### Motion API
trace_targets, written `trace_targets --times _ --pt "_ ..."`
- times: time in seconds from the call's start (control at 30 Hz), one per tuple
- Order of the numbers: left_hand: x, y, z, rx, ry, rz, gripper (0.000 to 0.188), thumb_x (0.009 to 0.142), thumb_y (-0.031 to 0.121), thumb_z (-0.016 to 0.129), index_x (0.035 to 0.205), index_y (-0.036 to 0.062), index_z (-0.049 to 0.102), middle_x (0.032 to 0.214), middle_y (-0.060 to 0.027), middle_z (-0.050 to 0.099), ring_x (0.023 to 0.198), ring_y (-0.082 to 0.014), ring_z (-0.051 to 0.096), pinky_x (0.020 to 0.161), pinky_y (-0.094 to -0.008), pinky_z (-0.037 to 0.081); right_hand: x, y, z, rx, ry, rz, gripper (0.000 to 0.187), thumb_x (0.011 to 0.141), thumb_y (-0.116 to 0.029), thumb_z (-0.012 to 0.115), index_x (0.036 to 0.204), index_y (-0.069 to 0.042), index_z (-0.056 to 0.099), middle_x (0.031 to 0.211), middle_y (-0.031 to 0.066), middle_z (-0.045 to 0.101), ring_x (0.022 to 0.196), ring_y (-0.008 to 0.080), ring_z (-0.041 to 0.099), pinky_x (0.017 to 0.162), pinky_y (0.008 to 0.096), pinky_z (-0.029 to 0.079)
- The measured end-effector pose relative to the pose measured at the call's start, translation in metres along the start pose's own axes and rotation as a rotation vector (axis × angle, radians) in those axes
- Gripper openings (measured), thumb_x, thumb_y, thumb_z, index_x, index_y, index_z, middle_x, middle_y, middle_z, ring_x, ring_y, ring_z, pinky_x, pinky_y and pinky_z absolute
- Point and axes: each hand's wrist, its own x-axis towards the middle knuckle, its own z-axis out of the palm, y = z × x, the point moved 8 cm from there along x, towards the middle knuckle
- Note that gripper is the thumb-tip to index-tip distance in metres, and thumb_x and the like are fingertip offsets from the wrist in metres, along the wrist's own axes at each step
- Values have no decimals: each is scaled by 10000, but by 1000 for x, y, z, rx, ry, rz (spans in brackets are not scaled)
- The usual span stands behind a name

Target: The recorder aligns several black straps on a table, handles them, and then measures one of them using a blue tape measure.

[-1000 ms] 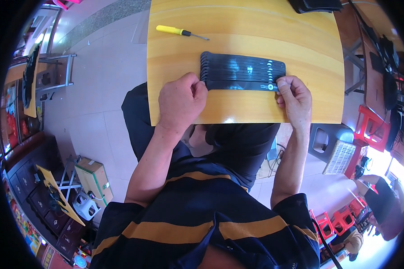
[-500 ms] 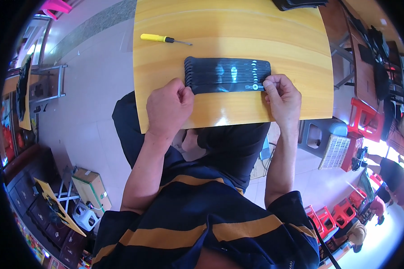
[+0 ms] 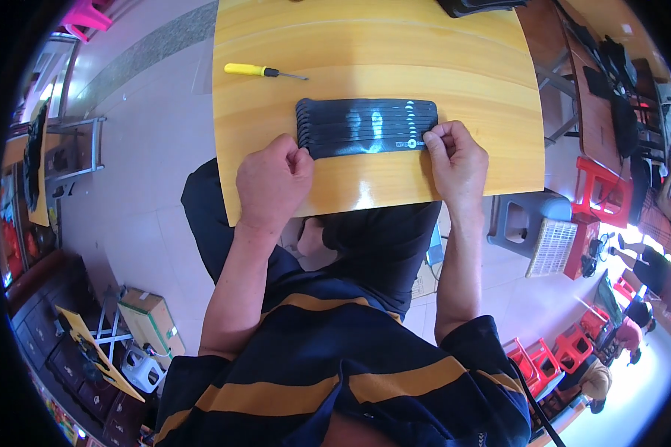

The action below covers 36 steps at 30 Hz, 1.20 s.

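A row of overlapping black straps (image 3: 343, 127) lies flat on the wooden table, each strap offset a little from the one above. White marks run along their right ends, and the left ends are rounded. My left hand (image 3: 274, 182) is closed at the lower left corner, pinching the end of the nearest strap. At the lower right corner, my right hand (image 3: 458, 160) grips the same strap between thumb and curled forefinger. Beyond the straps lies a screwdriver (image 3: 246, 69) with a yellow handle, its tip pointing right.
The wooden table (image 3: 276, 45) ends just in front of my lap. A dark pile (image 3: 477, 6) sits at its far right edge. Grey stool (image 3: 518, 220), wicker panel (image 3: 552, 246) and red stools (image 3: 600, 190) stand to the right; a cardboard box (image 3: 153, 320) is at lower left.
The whole view has shifted slightly, so table, straps and screwdriver appear a little farther left. Both hands keep their hold at the strap's two ends.
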Motion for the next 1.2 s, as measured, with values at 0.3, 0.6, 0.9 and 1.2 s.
trace_targets --times 0.3,0.6,0.9,1.2 --pt "1 -1 -1 9 -20 1 199 880 207 681 755 56 648 663 -157 661 648 -394 666 623 -486 539 -1 -3 -6 -262 9 6 242 870 -239 798 926 -82 622 674 94 661 613 293 666 593 392 517" --pt "-8 -4 -29 23 -28 72 253 962 313 640 977 65 688 902 -170 707 839 -386 682 759 -483 538 -81 -89 67 -340 -185 -548 881 860 -367 758 1550 3 355 1647 222 269 1544 399 234 1234 567 220" --pt "-39 19 13 170 -228 597 979 956 709 459 1627 44 206 1682 -207 216 1571 -372 174 1260 -535 153 -97 -94 122 -424 -303 -646 856 895 -401 584 1598 -11 288 1672 215 240 1565 371 207 1249 554 190" --pt "-40 9 28 354 -202 613 1053 919 772 446 1616 17 218 1690 -197 195 1573 -364 169 1255 -543 158 -83 -60 83 -571 -324 -482 1078 872 -698 584 1619 -14 214 1703 187 155 1589 331 118 1270 514 144"
